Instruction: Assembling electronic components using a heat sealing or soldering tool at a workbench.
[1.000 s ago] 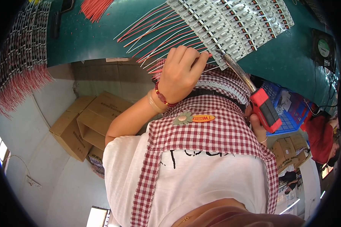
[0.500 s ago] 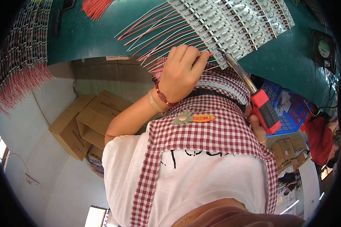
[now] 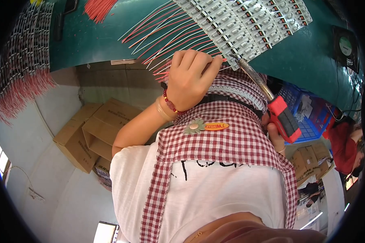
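Observation:
My left hand [image 3: 190, 79] is closed, fingertips pinching a thin red wire [image 3: 224, 60] at the near edge of a circuit board panel [image 3: 247, 30]. In my right hand [image 3: 275, 137] is a soldering iron [image 3: 286, 120] with a red and black handle. Its metal tip meets the panel's near corner, just right of my left fingertips; whether it touches a pad is too small to tell. Rows of small parts cover the pale panel. Red and white wires [image 3: 166, 37] fan out leftward from its left edge, some passing under my left hand.
A bundle of red wires [image 3: 99, 9] lies on the green table [image 3: 81, 44]. Wired boards [image 3: 26, 52] hang over the table's left end. At right are a black reel-like object [image 3: 345, 49] and a blue crate [image 3: 304, 109]. Cardboard boxes [image 3: 105, 125] stand below. Another person [image 3: 341, 139] sits at far right.
The panel and its wires appear slightly further up and left in the picture. The iron's tip and my left hand keep nearly the same place against the panel.

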{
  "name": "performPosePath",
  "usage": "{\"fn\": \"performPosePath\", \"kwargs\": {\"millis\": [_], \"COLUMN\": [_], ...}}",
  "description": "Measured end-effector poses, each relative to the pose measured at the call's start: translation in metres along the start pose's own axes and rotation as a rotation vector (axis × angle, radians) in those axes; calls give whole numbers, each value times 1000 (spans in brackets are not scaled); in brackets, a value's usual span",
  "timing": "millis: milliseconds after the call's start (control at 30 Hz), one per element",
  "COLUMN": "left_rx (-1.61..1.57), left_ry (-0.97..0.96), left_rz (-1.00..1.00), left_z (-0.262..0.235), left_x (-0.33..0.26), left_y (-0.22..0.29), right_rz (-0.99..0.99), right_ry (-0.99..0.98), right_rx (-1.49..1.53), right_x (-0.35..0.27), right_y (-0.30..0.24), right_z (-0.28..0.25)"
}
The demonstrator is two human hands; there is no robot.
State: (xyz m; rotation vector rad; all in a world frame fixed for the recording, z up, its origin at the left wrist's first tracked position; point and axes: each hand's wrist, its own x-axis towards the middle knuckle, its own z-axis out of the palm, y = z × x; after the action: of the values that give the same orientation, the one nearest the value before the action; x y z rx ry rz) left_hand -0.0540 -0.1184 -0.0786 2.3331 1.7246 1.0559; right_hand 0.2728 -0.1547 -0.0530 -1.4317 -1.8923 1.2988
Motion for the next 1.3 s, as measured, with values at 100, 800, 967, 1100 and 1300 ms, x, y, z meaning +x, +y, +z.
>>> {"fn": "performPosePath", "kwargs": {"millis": [100, 800, 967, 1100, 1300], "left_rx": [-28, -15, -15, -16, -20], "left_ry": [-39, -63, -51, -54, -61], "left_rz": [-32, -38, -42, -50, -55], "left_z": [4, 5, 6, 6, 6], "left_x": [-3, -3, -3, -3, -2], "left_y": [1, 2, 2, 2, 1], "right_rz": [-22, -54, -7, -32, 99], "right_ry": [13, 21, 72, 31, -8], "right_rx": [16, -77, -368, -294, 81], "right_x": [2, 1, -6, -5, -10], "right_y": [-2, 5, 15, 13, 11], "right_z": [3, 4, 10, 2, -4]}}
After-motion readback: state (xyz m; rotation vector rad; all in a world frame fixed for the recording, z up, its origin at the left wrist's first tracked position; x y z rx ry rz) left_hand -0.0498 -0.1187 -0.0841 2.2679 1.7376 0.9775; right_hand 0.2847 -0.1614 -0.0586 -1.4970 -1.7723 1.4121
